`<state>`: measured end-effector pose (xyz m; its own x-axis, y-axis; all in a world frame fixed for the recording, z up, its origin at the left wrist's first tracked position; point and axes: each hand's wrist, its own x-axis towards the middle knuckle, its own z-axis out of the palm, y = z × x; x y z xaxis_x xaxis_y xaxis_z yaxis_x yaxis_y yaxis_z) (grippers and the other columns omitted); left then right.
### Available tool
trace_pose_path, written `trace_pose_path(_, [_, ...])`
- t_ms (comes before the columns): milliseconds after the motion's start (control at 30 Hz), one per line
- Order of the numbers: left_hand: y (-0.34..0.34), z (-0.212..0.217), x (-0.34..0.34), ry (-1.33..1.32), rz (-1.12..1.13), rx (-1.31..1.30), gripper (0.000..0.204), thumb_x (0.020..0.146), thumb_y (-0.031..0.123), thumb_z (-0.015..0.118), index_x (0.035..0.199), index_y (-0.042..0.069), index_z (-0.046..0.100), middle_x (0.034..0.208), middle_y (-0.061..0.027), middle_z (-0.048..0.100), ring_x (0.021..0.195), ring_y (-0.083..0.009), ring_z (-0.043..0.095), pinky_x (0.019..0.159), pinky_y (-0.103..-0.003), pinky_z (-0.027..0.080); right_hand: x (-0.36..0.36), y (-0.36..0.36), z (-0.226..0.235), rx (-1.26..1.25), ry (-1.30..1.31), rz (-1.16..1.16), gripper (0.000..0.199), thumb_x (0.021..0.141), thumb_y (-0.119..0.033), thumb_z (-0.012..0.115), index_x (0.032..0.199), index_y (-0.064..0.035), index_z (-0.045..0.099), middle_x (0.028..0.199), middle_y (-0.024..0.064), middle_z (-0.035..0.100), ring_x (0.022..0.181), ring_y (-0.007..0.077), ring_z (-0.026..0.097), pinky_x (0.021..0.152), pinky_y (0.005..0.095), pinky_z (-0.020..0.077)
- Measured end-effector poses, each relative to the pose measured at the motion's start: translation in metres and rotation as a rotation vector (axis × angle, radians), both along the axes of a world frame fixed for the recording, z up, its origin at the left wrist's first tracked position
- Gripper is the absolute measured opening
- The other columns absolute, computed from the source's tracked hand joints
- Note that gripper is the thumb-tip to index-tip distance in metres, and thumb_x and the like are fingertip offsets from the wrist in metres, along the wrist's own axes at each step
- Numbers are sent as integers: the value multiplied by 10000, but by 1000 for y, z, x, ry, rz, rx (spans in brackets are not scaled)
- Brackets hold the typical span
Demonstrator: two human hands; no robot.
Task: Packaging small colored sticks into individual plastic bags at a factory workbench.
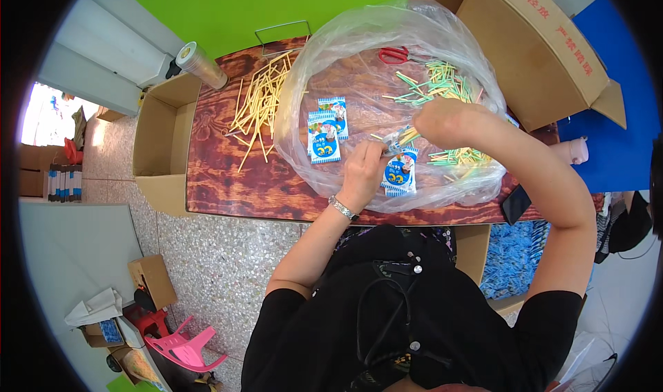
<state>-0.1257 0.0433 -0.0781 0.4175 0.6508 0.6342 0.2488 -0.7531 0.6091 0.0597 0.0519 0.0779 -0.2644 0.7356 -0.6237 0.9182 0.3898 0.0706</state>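
Between both hands, over the middle of a large clear plastic bag (pixel 331 36) spread on the table, is a small foil-like packet (pixel 394 143). My left hand (pixel 362 172) pinches it from the left. My right hand (pixel 440 121) is closed on a few thin pale-yellow sticks (pixel 409 136), whose ends meet the packet's opening; its fingertips are mostly hidden. Just below lie blue-and-white packets (pixel 400 173), partly overlapping. More such packets (pixel 323 142) lie to the left. Green and yellow sticks (pixel 445 85) are heaped beyond my right hand, with another pile (pixel 463 157) beneath that forearm.
Long yellow sticks (pixel 266 99) lie loose on the reddish wood-patterned table (pixel 214 178). Red-handled scissors (pixel 394 55) rest at the bag's far side. A tall lidded cup (pixel 202 65) stands far left. A cardboard box (pixel 535 54) rises at right, near a phone (pixel 515 204) and pink bottle (pixel 572 150).
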Motion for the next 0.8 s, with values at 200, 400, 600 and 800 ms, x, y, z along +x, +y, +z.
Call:
trace_pose_path(200, [-1,0,-1,27,-2,-56,282,712,8,730,941,5,567,818,-139,588,705,-307,611,606,-390,498,-37,-11,30,77,125,15,294,825,-74,600,1098,36,602,951,194,677,930,353,657,790,419,530])
trace_pose_path(400, [4,12,-6,-16,-145,-295,344,750,66,781,1024,-3,585,865,-118,638,732,-246,658,597,-314,525,21,-14,5,401,701,34,303,847,-126,640,1134,-41,596,1007,135,622,950,340,620,797,460,494])
trace_pose_path(600, [7,18,-19,19,-177,-161,474,767,27,757,1182,-18,532,950,-138,659,805,-216,688,648,-313,560,3,-20,-24,381,892,77,245,796,-82,685,1039,-75,655,921,104,622,870,305,627,726,389,504])
trace_pose_path(800, [1,3,-54,-79,-45,-501,540,785,-22,707,1268,-28,464,1182,-169,591,1029,-275,628,864,-365,541,-23,-22,-67,698,1109,23,222,826,-55,653,1043,-104,661,898,111,675,787,318,652,677,384,526])
